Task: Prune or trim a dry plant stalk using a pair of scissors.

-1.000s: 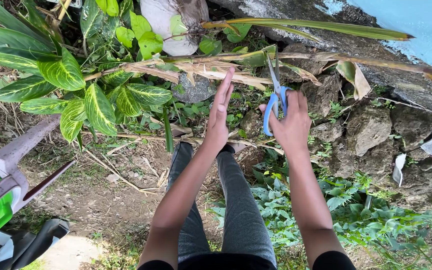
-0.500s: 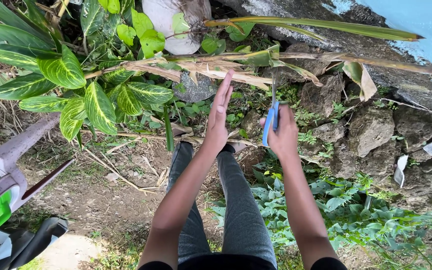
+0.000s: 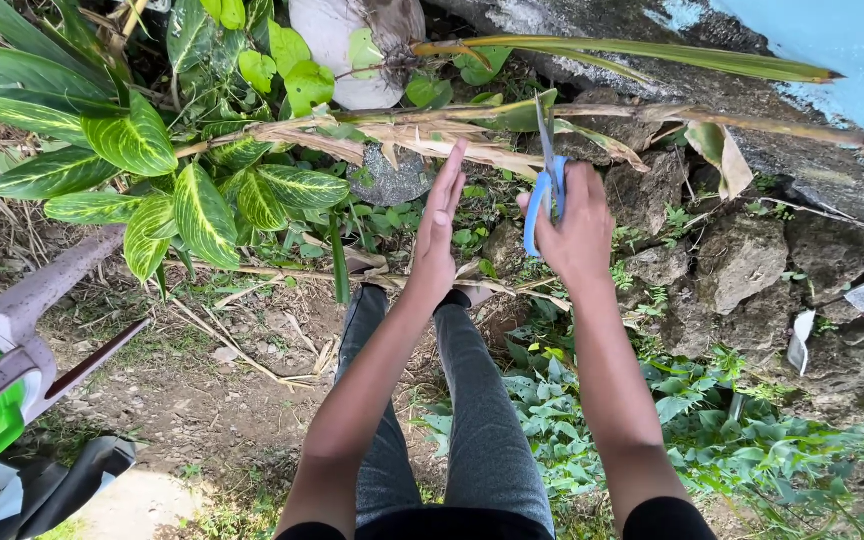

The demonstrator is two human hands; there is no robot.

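Head view: the right hand [image 3: 574, 235] is clenched around blue-handled scissors [image 3: 544, 170], blades pointing far and up, their tips at the dry stalk [image 3: 432, 140] that runs across the scene from left to right. The left hand [image 3: 439, 225] is released, flat and upright, fingers stretched towards the same stalk, just left of the scissors and holding nothing. Striped green leaves [image 3: 202, 200] spread at the far left; rough rocks [image 3: 732, 255] lie to the right, and grey-trousered legs [image 3: 472, 400] reach out below the arms.

The open hand sits near the blades, so a slip on the tough, dry stalk could likely nick its fingers. The stalk looks springy and unsupported; with nothing steadying it, the blades may twist or skid off rather than bite. The uneven rocks underfoot could also upset balance.
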